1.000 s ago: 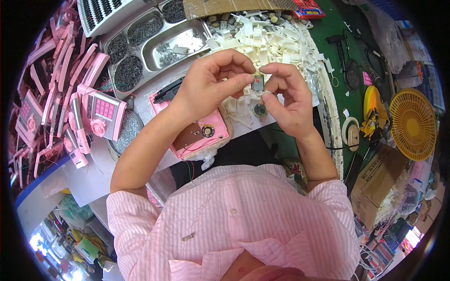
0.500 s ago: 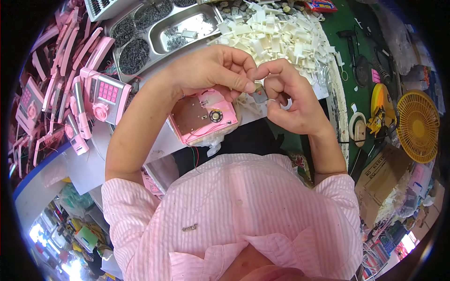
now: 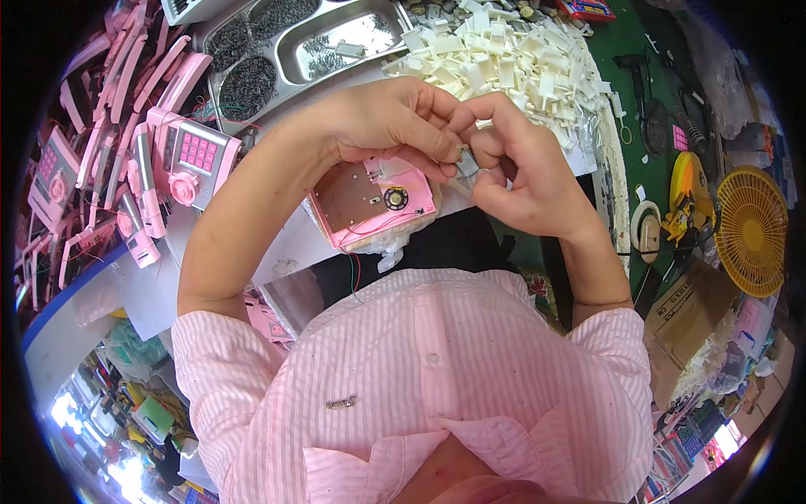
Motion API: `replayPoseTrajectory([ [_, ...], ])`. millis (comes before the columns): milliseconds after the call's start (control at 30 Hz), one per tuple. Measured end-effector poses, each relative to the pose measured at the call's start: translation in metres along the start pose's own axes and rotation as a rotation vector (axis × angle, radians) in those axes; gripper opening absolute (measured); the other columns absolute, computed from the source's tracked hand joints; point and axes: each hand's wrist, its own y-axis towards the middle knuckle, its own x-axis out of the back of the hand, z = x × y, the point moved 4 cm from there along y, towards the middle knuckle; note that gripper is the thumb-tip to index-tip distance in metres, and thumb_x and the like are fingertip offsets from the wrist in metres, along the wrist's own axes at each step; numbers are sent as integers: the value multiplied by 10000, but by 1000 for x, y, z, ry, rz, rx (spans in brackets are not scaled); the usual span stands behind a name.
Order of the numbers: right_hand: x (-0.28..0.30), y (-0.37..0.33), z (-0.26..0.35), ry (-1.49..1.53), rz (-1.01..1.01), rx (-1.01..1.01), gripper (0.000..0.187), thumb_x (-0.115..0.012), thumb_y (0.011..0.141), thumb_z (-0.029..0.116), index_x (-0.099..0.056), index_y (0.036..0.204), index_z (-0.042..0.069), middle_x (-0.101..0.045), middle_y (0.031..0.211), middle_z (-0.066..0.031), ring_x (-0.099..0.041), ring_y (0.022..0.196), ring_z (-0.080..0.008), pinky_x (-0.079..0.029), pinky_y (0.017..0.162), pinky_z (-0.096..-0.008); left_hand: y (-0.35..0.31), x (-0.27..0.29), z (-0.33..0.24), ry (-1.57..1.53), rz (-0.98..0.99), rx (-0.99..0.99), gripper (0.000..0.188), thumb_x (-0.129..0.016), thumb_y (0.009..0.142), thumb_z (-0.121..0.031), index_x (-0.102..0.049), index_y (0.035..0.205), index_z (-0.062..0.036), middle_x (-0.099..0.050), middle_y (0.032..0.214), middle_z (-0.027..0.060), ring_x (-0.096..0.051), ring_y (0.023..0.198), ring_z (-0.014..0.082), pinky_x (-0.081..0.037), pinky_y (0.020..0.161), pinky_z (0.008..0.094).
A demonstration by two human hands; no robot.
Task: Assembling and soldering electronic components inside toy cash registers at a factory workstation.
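Note:
Both hands meet above the table, pinching a small flat grey piece (image 3: 467, 165) between the fingertips. My left hand (image 3: 399, 122) grips its left side with thumb and forefinger, where a tiny brownish bit shows. On the other side, my right hand (image 3: 525, 168) has its thumb and curled fingers on it. The fingers cover much of the piece, and its exact kind cannot be told. Just below my left hand lies an open pink plastic housing (image 3: 342, 237), resting on clear plastic wrap. Inside it sit a small round black speaker (image 3: 395, 198) and thin red wires.
Beyond the hands is a heap of white plastic parts (image 3: 504, 55). A metal compartment tray (image 3: 285, 50) holds dark springy-looking parts. Pink toy telephone-like units (image 3: 195, 164) are piled at left. To the right lie a yellow fan grille (image 3: 751, 227) and a cardboard piece (image 3: 684, 315).
My hands have drawn closer together, and the grey piece has turned between the fingertips. The whole view has shifted slightly. The pink housing stays on the table.

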Motion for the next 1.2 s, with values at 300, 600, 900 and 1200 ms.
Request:
replayPoseTrajectory([
  [300, 7, -13, -17, 490, -275, -32, 419, -534, 798, -107, -485, 1191, 30, -434, 677, 77, -343, 590, 18, -267, 525, -157, -7, -6, -18, -38, -103, -166, 349, -648, 926, -47, -602, 1260, 42, -697, 1073, 105, -709, 905, 164, -585, 857, 303],
  [600, 6, -15, -18, 493, -314, -12, 431, -538, 800, -102, -481, 1208, 21, -442, 674, 75, -364, 604, 20, -276, 537, -152, -10, -27, -9, 118, -334, -328, 308, -652, 931, -54, -631, 1227, 28, -708, 961, 79, -693, 857, 137, -563, 801, 274],
  [900, 3, -18, -19, 455, -292, -30, 443, -547, 797, -89, -500, 1224, 21, -435, 658, 80, -357, 589, 22, -270, 525, -154, -12, -29, -5, 167, -374, -365, 269, -660, 940, -85, -656, 1188, 18, -706, 931, 62, -681, 819, 117, -557, 778, 262],
  [1200, -4, -18, -20, 489, -358, -52, 415, -542, 805, -64, -499, 1210, 16, -440, 654, 72, -368, 584, 4, -284, 529, -171, -10, -28, -1, 134, -406, -342, 274, -661, 940, -87, -655, 1191, 22, -698, 1016, 72, -681, 842, 125, -562, 794, 267],
])
